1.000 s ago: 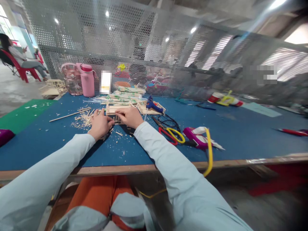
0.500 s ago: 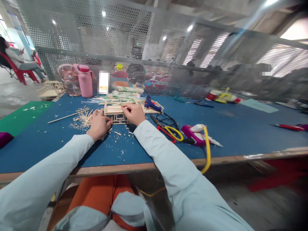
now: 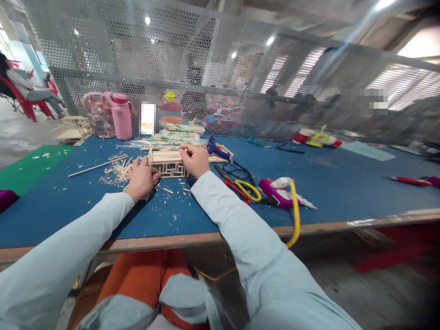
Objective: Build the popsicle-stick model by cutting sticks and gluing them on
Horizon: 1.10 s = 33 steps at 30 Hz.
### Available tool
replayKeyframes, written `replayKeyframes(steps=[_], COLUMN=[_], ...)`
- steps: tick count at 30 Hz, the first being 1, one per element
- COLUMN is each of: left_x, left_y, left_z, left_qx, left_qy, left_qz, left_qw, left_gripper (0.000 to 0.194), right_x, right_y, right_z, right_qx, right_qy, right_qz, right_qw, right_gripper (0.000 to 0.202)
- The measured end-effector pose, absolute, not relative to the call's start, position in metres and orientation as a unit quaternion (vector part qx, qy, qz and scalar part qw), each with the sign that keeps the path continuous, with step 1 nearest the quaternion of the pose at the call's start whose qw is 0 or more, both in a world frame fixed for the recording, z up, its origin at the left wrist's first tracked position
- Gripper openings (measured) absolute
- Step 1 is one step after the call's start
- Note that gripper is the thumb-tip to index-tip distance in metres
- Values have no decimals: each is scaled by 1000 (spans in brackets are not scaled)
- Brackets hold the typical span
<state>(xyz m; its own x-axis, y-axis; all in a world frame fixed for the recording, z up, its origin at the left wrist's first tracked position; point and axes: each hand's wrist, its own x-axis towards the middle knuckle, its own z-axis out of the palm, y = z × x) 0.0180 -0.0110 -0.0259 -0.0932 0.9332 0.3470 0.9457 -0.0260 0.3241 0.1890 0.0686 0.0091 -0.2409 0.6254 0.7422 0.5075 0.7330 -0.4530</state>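
On the blue worktop [image 3: 343,192], left of its middle and well back from the near edge: a small box-like stick frame [image 3: 167,158], pale and unpainted, resting upright. Along the top, long thin sticks side by side in a slatted surface, with a low rail at the back; down the front, an open lattice of short upright and level pieces, dark gaps between. Over the left end, left hand [image 3: 140,178] bent at the wrist, back upward, fingers arched and partly spread, thumb toward the lower front corner; touching by the look of it, but impossible to tell whether gripping. Above the right part of the top, right hand [image 3: 195,161] turned inward, thumb and forefinger drawn nearly together, other fingers folded; impossible to tell whether pinching anything thin. Both forearms in light blue sleeves, slanting in over the worktop's near edge from either side. Just beyond the right hand, toward the far edge, a blue glue gun [image 3: 217,149]; nearer the near edge, scissors [image 3: 242,187] with red and yellow handles; beside the left hand, toward the left edge, scattered stick scraps [image 3: 117,174].
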Motion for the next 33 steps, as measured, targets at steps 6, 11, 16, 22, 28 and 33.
replayKeyframes(steps=[6, 11, 16, 22, 28, 33], left_x=[25, 26, 26, 25, 26, 22], left_y=[-17, -18, -18, -17, -22, -28], left_z=[-19, -17, -18, -21, -20, -4], left_qx=[-654, -650, -651, -655, -656, -636], left_qy=[-723, -731, -729, -719, -710, -694], left_qz=[-219, -209, -212, -232, -255, -334], left_qw=[16, 11, 22, 33, 22, 47], left_gripper=[26, 27, 26, 25, 25, 25], right_x=[193, 188, 181, 175, 172, 203], right_y=[71, 66, 57, 53, 48, 69], right_z=[12, 8, 6, 6, 5, 33], right_qx=[-379, -340, -280, -270, -270, -364], right_qy=[-756, -804, -894, -938, -937, -811], right_qz=[62, 33, 23, -24, -20, -18], right_qw=[530, 486, 350, 217, 221, 457], right_gripper=[24, 23, 20, 24, 23, 31])
